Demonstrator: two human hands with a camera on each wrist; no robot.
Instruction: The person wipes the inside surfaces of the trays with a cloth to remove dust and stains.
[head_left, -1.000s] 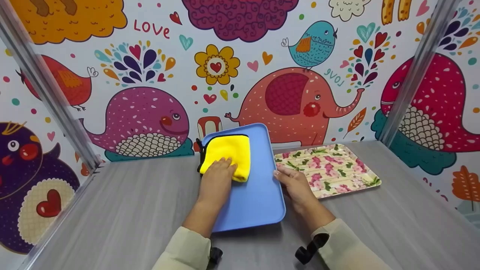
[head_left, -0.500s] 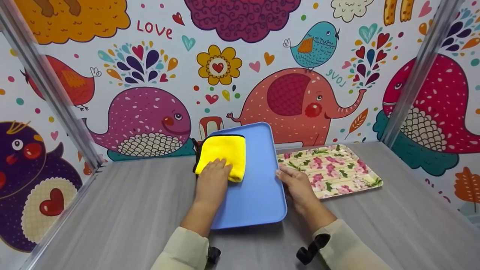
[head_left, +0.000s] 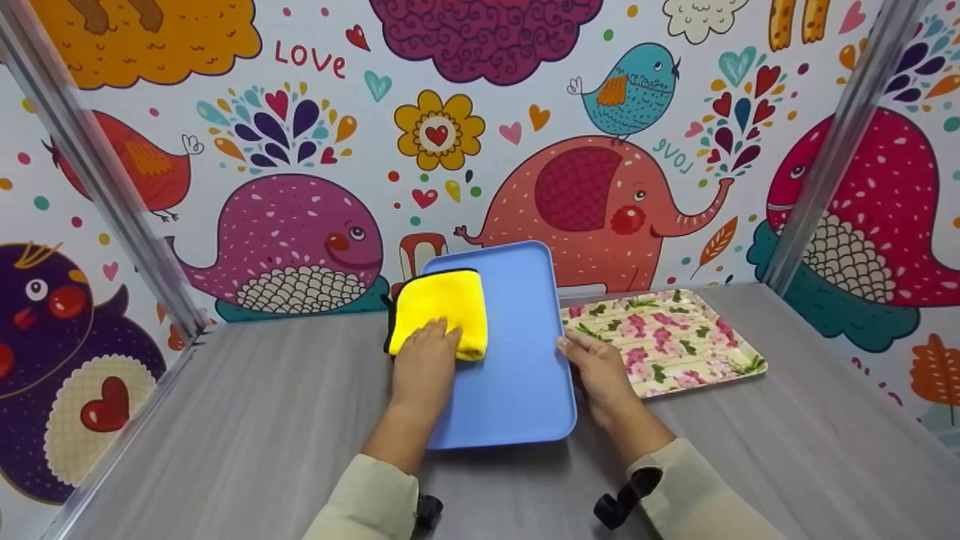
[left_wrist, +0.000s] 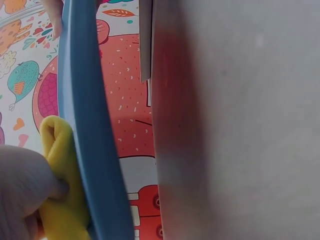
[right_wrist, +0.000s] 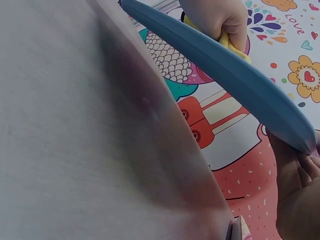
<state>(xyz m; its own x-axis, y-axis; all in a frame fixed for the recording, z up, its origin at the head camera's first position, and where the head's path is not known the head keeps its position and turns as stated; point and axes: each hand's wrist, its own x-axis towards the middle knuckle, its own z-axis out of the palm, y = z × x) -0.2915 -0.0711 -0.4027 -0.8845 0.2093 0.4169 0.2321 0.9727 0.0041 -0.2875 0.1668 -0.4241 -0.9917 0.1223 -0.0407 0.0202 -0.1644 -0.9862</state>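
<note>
A blue tray (head_left: 517, 397) is held tilted up off the table, its inner face toward me. My right hand (head_left: 602, 375) grips its right edge, thumb on the rim and fingers behind, as the right wrist view shows under the tray's end (right_wrist: 295, 130). On the tray's left part lies a folded yellow cloth (head_left: 444, 296) with black edging, overlapping the left rim. My left hand (head_left: 425, 369) holds the cloth against the tray. Bent fingers of that hand (right_wrist: 217, 17) appear in the right wrist view; the left wrist view has the cloth's fold (left_wrist: 62, 165) by the thumb.
A flower-patterned tray (head_left: 667, 337) lies on the grey table (head_left: 262, 405), to the right behind my right hand. A wall with cartoon animals (head_left: 315, 217) closes off the back, and metal posts (head_left: 832, 142) stand at both corners.
The cloth and my left hand have slid left across the tray, toward and over its left rim. The tray has shifted slightly right and up, with my right hand keeping its grip.
</note>
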